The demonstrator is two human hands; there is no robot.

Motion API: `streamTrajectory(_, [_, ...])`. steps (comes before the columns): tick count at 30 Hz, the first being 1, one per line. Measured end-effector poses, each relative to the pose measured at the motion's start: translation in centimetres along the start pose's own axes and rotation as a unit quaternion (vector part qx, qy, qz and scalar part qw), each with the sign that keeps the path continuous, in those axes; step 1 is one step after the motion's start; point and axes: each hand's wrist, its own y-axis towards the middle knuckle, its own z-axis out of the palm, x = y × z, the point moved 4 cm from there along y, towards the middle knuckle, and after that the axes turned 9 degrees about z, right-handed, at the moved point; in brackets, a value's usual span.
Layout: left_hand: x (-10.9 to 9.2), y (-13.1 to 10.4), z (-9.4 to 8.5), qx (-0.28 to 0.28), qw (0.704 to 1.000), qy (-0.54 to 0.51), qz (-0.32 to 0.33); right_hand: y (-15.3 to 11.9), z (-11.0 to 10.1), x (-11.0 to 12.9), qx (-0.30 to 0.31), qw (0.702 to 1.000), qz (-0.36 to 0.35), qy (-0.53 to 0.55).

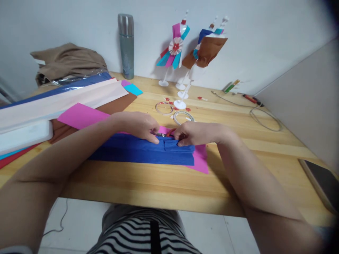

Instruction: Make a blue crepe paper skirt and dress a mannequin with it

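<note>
A folded strip of blue crepe paper (140,154) lies along the table on a pink paper sheet (202,160). My left hand (137,126) rests on its far edge, fingers curled and thumb against the blue paper. My right hand (192,134) pinches the same paper near its right end. Between the hands the upper layer shows a short dark slit or fold. A small metal tool with a red handle, seemingly scissors (162,134), lies just behind the paper, partly hidden by my fingers.
Tape rolls (183,118) and small red paper flowers lie beyond my hands. Decorated white stands (180,104) and a thermos (126,47) stand by the wall. Coloured papers (79,100) and a white case (29,135) are left; a phone (321,183) and cable (238,104) right.
</note>
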Motion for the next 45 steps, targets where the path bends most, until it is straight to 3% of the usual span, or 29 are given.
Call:
streamTrajectory(6, [-1.3, 0.0, 0.7, -0.01, 0.997, 0.063, -0.049, 0.0, 0.1, 0.3, -0.016, 0.999, 0.035, -0.036])
streamTrajectory(11, [-2.0, 0.7, 1.9, 0.0, 0.993, 0.11, -0.035, -0.4, 0.1, 0.3, -0.044, 0.991, 0.082, -0.093])
streamTrajectory(18, [-2.2, 1.0, 2.5, -0.021, 0.994, 0.099, -0.044, -0.2, 0.2, -0.6, -0.153, 0.984, 0.026, -0.091])
streamTrajectory(25, [-1.3, 1.3, 2.4, -0.019, 0.996, 0.065, -0.057, -0.1, 0.5, 0.8, -0.062, 0.977, 0.095, -0.181])
streamTrajectory(30, [-1.4, 1.5, 1.8, -0.002, 0.997, 0.038, -0.068, -0.3, 0.2, 1.1, -0.064, 0.985, 0.074, -0.145])
streamTrajectory(34, [-1.2, 1.0, 0.8, -0.009, 1.0, 0.007, -0.018, -0.5, -0.4, 1.0, -0.096, 0.989, 0.03, -0.112])
streamTrajectory(40, [0.2, 0.4, -0.2, -0.064, 0.995, -0.071, -0.003, -1.0, -1.8, 1.1, -0.148, 0.989, 0.002, 0.004])
streamTrajectory(45, [0.7, 0.9, -0.2, -0.117, 0.971, -0.206, -0.02, -1.2, -2.4, 1.3, -0.242, 0.964, 0.014, 0.108])
